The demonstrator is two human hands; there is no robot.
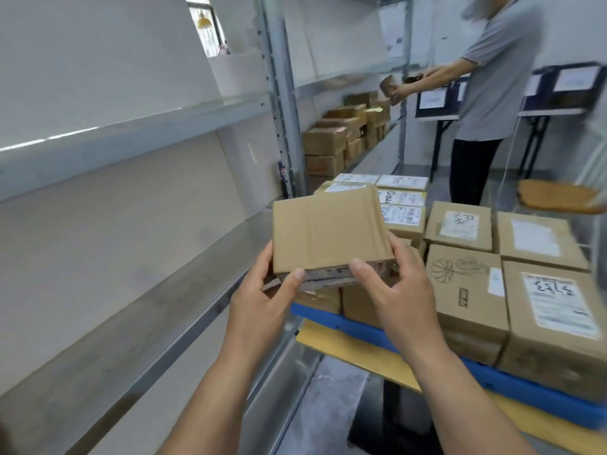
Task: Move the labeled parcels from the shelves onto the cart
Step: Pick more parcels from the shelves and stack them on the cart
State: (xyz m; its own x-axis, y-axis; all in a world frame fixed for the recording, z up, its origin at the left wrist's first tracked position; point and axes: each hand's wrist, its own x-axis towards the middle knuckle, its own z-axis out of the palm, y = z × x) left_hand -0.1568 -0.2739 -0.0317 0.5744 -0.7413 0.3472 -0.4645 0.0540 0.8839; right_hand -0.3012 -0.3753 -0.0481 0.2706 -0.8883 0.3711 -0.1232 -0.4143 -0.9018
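Parcel [328, 234]: flat brown carton, in the air, clear of the shelf [131, 290] on the left and over the near-left corner of the cart [328, 318]. Left hand [262, 290] grips its near-left corner and right hand [394, 284] its near-right corner. On each hand the thumb lies on the near edge and the fingers curl round the side and underneath, so both hands are closed on the carton. The broad face tilts up toward the camera, near edge low and far edge high. The two sides look almost equal, so the long axis cannot be called with confidence. No label shows on the upward face; whether one is underneath cannot be told. Key relation: the cart lies right of and below the parcel. The right hand is the nearer one to the load and the left hand is on the shelf side. Boxes [460, 224] with white labels stand packed on the blue deck, some touching each other. The parcel hides the boxes directly beneath it, so the free spot is not visible. Judgement: carry step, late. Set-down calls for levelling the face and lowering rightward onto a box top. Risk: a slide off an uneven stack. A person [492, 77] works at the far shelves, well apart.
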